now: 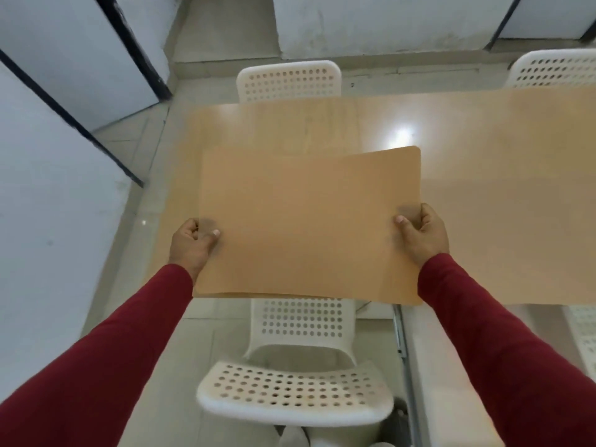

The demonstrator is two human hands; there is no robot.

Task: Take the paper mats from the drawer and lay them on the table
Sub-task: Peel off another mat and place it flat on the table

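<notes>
A: What were the two grips doing?

B: The left hand (193, 241) pinched the left edge of the paper mats (306, 227), thumb on top and the fingers curled beneath. The right hand (422, 232) pinched the right edge the same way, thumb pressed on the upper face. Both arms wore dark red sleeves (122, 350).

A: One sheet or several?

B: At least two. A second tan edge showed along the far side and at the near left corner, slightly offset from the top sheet. I could not tell the count beyond that.

A: Where was the stack?

B: It was held roughly flat over the near left part of the bench (483, 162), with its near edge hanging out past the bench's near edge. Whether its underside touched the surface, I could not tell. The mats were almost the same tan as the bench top, and the left edge was blurred.

A: And around it?

B: A white perforated chair (300, 382) stood on the near side, right below the mats, its back toward the bench. Another white chair (288, 80) stood on the far side, opposite. A third chair back (554, 69) showed at the far right. A bright glare spot (403, 135) lay on the bench just beyond the mats' far right corner. Pale wall panels (48, 156) with dark edges lined the left.
</notes>
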